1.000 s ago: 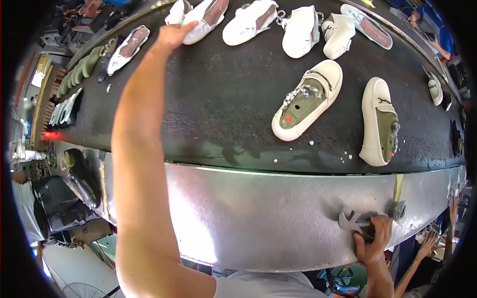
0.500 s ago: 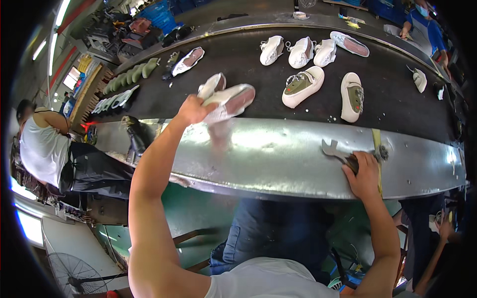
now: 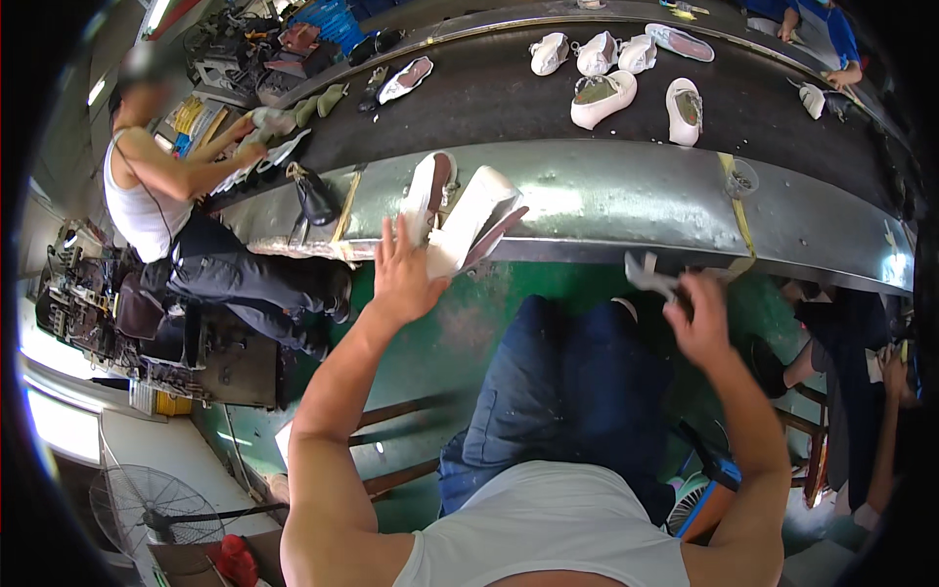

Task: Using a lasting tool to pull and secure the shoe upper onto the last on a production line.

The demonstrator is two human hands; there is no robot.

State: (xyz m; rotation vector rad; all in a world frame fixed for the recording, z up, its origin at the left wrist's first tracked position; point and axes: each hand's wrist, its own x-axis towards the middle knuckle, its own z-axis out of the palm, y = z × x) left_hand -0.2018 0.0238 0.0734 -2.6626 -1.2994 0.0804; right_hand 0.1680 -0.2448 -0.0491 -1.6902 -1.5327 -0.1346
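Observation:
Two white shoes sit at the near edge of the metal ledge by my left hand [image 3: 406, 281]. The left shoe [image 3: 423, 196] shows a dark reddish underside, and my outstretched fingers lie against its near end. Tilted beside it, the right shoe [image 3: 474, 220] reaches past the ledge's edge, close to my thumb. My left hand's fingers are spread. My right hand [image 3: 699, 318], blurred by motion, is closed around the handle of a metal hand tool [image 3: 650, 274] with a curved, forked head. That tool hangs in front of the ledge, over my lap.
The metal ledge [image 3: 606, 201] borders a dark belt [image 3: 489, 103] with several white shoes [image 3: 597, 54] at the far right. Two green-and-white shoes [image 3: 685, 112] lie nearer. A black shoe [image 3: 313, 194] stands on the ledge. At left, another person [image 3: 152, 196] handles shoes; a blue-sleeved person [image 3: 831, 34] is far right.
The two shoes and my left hand have come down from the belt to the ledge's near edge, and my fingers have spread. My right hand has lifted the tool off the ledge toward me.

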